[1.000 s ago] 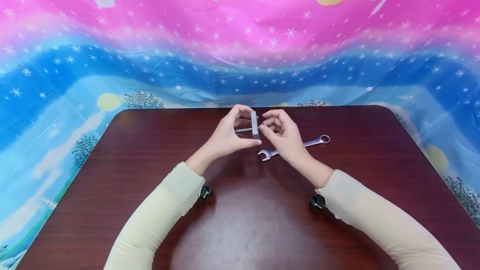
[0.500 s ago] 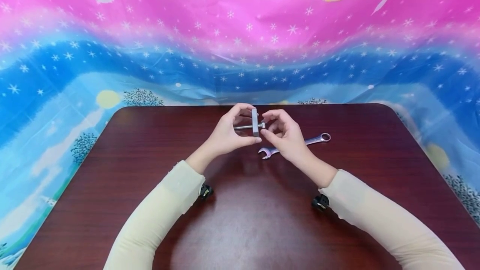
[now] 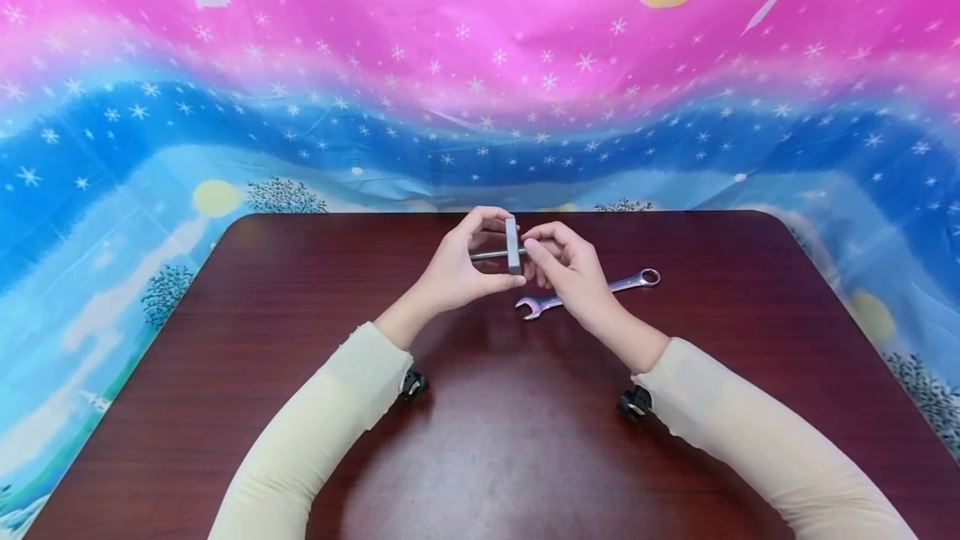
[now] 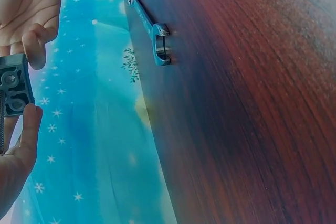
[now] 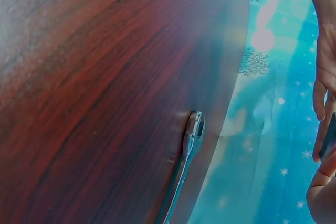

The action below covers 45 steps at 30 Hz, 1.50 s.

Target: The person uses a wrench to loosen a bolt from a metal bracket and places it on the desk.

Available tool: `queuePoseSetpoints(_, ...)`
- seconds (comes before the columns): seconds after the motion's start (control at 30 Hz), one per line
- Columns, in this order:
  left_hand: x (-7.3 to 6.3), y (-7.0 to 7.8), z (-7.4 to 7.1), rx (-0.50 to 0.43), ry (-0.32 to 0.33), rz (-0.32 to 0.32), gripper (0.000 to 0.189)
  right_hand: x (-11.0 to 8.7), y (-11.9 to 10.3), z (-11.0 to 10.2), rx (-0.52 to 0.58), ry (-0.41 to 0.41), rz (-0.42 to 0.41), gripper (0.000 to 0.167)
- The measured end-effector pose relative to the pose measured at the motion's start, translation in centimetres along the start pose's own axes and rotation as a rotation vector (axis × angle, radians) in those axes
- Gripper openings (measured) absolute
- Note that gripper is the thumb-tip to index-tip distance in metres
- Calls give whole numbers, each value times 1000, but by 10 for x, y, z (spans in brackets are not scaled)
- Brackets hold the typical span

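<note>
My left hand (image 3: 453,265) holds a small grey metal block (image 3: 513,246) upright between the thumb below and the fingers above. A bolt (image 3: 489,255) runs through the block, and its shank shows inside the curve of this hand. On the block's right side my right hand (image 3: 573,269) pinches the bolt's head end, and the fingertips cover the head. In the left wrist view the block (image 4: 14,83) shows recesses and round holes on its face, with the thread of the bolt (image 4: 2,121) at the frame's edge. The right wrist view shows only a dark edge of the block (image 5: 329,139).
A combination wrench (image 3: 621,283) lies on the dark red-brown table (image 3: 315,315), just behind and beside the right hand. Its open end points left and its ring end right. A printed cloth (image 3: 480,132) hangs behind the table's far edge.
Half a second ago the bolt's hex head showed between loosened right fingers; now the right thumb and fingers close over it. The left hand keeps its hold on the block, and the wrench has not moved.
</note>
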<state>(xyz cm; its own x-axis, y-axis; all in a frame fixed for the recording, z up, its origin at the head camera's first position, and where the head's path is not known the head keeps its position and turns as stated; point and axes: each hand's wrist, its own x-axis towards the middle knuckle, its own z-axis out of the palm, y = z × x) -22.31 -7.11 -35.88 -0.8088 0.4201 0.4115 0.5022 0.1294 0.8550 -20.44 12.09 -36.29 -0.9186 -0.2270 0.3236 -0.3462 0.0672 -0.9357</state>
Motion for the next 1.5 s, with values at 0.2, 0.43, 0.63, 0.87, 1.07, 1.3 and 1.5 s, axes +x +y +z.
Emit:
queuePoseSetpoints(0.2,-1,1,2,-41,-1,-14,70,2,1,3,-8,60,3,17)
queuePoseSetpoints(0.43,0,1,1,-28,15,2,71,2,0,5,-19,80,-10,20)
queuePoseSetpoints(0.63,0,0,-2,-30,30,11,72,-2,-3,4,-84,71,-72,29)
queuePoseSetpoints(0.87,0,1,-3,-17,31,19,72,-2,-4,3,-77,58,-106,34)
queuePoseSetpoints(1.07,-1,1,-3,-17,33,35,71,0,-1,-2,-19,34,-28,33)
queuePoseSetpoints(1.3,-1,0,-2,-8,34,44,71,1,-3,-2,60,-6,31,23)
queuePoseSetpoints(1.5,0,1,-1,4,36,53,71,5,-5,6,74,51,27,21)
